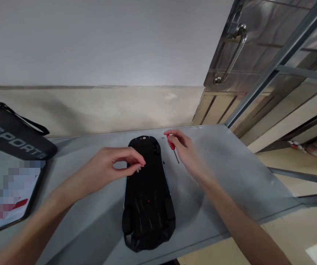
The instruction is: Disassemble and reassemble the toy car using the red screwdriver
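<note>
A black toy car (148, 195) lies upside down on the grey metal table (230, 176), its underside facing up. My left hand (114, 167) hovers over the car's left side with thumb and fingers pinched together; what they hold is too small to name. Just right of the car's far end, my right hand (186, 151) grips a small screwdriver (172, 145) with a red handle, whose thin shaft points down at the table.
A black bag (11, 138) with white lettering lies at the table's left end beside a clipboard with papers (9, 195). A metal door with a handle (231, 55) stands at the back right. The table's near edge runs diagonally at the lower right.
</note>
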A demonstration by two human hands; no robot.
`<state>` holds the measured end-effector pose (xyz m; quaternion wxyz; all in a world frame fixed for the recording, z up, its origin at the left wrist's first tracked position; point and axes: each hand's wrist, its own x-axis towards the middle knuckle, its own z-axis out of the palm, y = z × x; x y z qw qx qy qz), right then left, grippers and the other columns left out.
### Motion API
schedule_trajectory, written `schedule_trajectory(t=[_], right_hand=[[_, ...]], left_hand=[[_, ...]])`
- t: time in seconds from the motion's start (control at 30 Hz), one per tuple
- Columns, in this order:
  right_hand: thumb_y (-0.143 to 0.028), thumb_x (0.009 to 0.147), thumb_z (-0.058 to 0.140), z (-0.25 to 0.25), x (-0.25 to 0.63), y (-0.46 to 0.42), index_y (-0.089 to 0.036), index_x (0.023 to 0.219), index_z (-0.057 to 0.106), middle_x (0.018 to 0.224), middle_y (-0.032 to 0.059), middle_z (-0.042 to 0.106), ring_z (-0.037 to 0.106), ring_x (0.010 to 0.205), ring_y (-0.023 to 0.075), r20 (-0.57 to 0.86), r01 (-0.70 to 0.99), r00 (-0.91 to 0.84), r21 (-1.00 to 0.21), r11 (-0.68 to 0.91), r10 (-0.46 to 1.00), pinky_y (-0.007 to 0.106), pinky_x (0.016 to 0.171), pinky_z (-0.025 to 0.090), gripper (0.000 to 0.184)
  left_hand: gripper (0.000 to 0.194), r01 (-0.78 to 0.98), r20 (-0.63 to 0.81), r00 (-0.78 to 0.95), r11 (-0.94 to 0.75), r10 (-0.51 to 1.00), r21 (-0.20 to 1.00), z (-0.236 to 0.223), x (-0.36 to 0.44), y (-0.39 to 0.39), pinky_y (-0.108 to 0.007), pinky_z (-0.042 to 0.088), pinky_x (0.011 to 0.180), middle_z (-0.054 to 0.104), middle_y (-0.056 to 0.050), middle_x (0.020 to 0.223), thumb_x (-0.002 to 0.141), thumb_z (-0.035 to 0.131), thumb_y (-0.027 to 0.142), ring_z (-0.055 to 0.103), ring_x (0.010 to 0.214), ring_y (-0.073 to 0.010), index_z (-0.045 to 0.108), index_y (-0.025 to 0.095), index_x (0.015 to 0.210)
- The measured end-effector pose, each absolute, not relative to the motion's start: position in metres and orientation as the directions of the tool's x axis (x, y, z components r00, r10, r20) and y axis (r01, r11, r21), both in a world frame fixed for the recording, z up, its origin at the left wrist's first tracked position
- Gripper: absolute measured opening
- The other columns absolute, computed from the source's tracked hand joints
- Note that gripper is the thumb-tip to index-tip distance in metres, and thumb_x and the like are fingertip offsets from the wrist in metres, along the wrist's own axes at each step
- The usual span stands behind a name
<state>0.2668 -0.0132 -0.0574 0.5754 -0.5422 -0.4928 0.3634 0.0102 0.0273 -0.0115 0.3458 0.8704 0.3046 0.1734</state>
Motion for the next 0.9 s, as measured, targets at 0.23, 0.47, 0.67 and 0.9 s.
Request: schedule_trajectory(t=[0.23, 0.47, 0.67, 0.9], right_hand=[[-0.036, 0.093, 0.058, -0.06, 0.273, -0.009, -0.026, 0.1, 0.071, 0.069, -0.0052, 0.047, 0.048, 0.069, 0.0163, 0.228, 0.101, 0.251, -0.973, 0.209, 0.941, 0.033, 0.066, 0.036, 0.018], [-0.031, 0.093, 0.058, -0.056, 0.275, -0.008, -0.026, 0.1, 0.072, 0.067, -0.0058, 0.048, 0.048, 0.067, 0.0155, 0.257, 0.069, 0.251, -0.966, 0.248, 0.933, 0.032, 0.066, 0.036, 0.017], [-0.031, 0.092, 0.058, -0.053, 0.276, -0.009, -0.027, 0.1, 0.072, 0.067, -0.0057, 0.048, 0.048, 0.067, 0.0158, 0.248, 0.054, 0.26, -0.969, 0.242, 0.933, 0.033, 0.065, 0.037, 0.016], [-0.03, 0.092, 0.058, -0.05, 0.277, -0.009, -0.028, 0.098, 0.071, 0.068, -0.0052, 0.05, 0.048, 0.067, 0.0157, 0.252, 0.043, 0.262, -0.967, 0.25, 0.931, 0.033, 0.065, 0.037, 0.015]], left_hand=[[0.016, 0.322, 0.01, 0.907, -0.708, 0.421, 0.629, -0.003, 0.064, 0.032, -0.028, 0.049, 0.076, 0.076, 0.001, 0.097, 0.102, 0.066, 0.036, 0.068, 0.084, -0.0171, 0.077, 0.027, 0.096], [0.017, 0.301, -0.006, 0.937, -0.797, 0.35, 0.524, -0.012, 0.072, 0.042, -0.03, 0.044, 0.079, 0.074, 0.001, 0.102, 0.105, 0.066, 0.039, 0.067, 0.089, -0.0175, 0.076, 0.027, 0.097], [0.017, 0.306, -0.022, 0.937, -0.792, 0.347, 0.529, -0.011, 0.077, 0.042, -0.03, 0.045, 0.08, 0.074, 0.002, 0.101, 0.105, 0.067, 0.038, 0.068, 0.089, -0.0182, 0.077, 0.028, 0.095], [0.019, 0.31, -0.036, 0.938, -0.793, 0.343, 0.525, -0.009, 0.08, 0.04, -0.031, 0.046, 0.081, 0.074, 0.0, 0.102, 0.105, 0.065, 0.04, 0.068, 0.09, -0.0195, 0.076, 0.028, 0.095]])
